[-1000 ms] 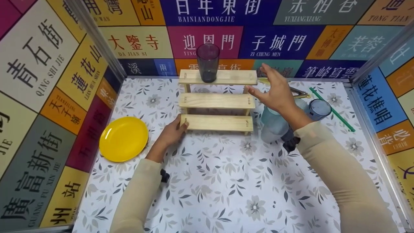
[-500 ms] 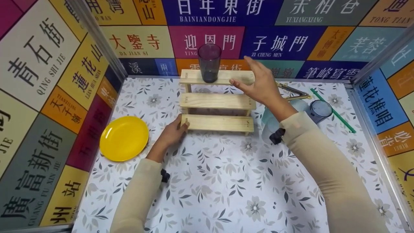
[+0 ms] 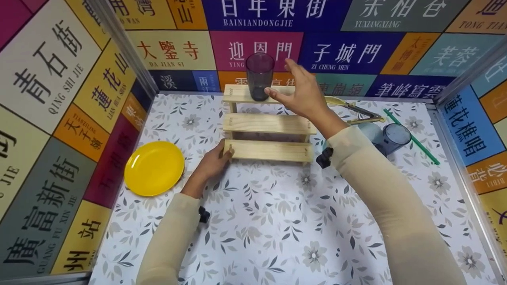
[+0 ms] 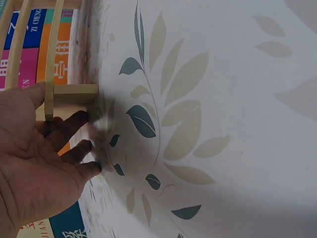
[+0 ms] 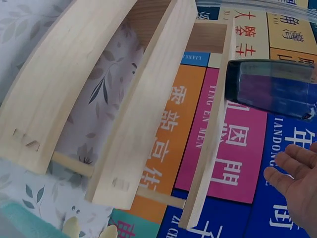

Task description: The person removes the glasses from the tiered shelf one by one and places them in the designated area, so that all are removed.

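A three-tier wooden shelf (image 3: pixel 269 123) stands on the floral-patterned table. My left hand (image 3: pixel 213 163) grips the left end of its lowest board. In the left wrist view, the thumb of that left hand (image 4: pixel 44 158) lies on the board's top and the other fingers reach below it. A dark, see-through tumbler (image 3: pixel 260 77) stands upright on the top board. Just right of it is my right hand (image 3: pixel 303 93), thumb and fingers spread. The right wrist view shows a gap between the tumbler (image 5: pixel 270 88) and the right hand (image 5: pixel 297 183).
On the left lies a yellow plate (image 3: pixel 154 168). Tongs (image 3: pixel 366 113), a blue-grey cup (image 3: pixel 396 137) and a green straw (image 3: pixel 414 138) are at the right. A pale teal cup (image 3: pixel 369 130) is partly hidden behind my right arm. Printed panels (image 3: pixel 255 47) wall the table.
My right hand has moved left, from beyond the shelf's right end to beside the tumbler. The left hand keeps its grip on the lowest board; the tumbler has stayed on top.
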The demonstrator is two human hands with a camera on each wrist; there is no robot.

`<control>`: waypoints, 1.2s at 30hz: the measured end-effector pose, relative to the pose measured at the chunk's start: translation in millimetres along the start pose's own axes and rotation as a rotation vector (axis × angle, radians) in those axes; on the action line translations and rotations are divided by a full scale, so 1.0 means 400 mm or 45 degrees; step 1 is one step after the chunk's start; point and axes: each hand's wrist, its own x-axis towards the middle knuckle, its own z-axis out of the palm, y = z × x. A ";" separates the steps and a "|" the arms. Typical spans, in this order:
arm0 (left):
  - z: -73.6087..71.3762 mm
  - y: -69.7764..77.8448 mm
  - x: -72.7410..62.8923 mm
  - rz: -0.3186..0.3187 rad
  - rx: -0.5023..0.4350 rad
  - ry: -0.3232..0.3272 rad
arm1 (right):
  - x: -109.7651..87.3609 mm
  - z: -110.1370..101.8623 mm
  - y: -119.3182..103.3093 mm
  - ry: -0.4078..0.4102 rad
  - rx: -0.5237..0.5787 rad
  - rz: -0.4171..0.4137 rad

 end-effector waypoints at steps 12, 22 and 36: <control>0.002 0.006 -0.006 0.004 0.019 0.013 | 0.047 0.043 -0.052 0.026 0.052 0.013; 0.001 0.000 -0.002 0.034 0.012 0.024 | 0.084 0.075 -0.078 0.065 0.075 0.019; 0.001 0.004 -0.001 0.042 0.023 0.027 | 0.115 0.112 -0.081 0.116 0.124 0.116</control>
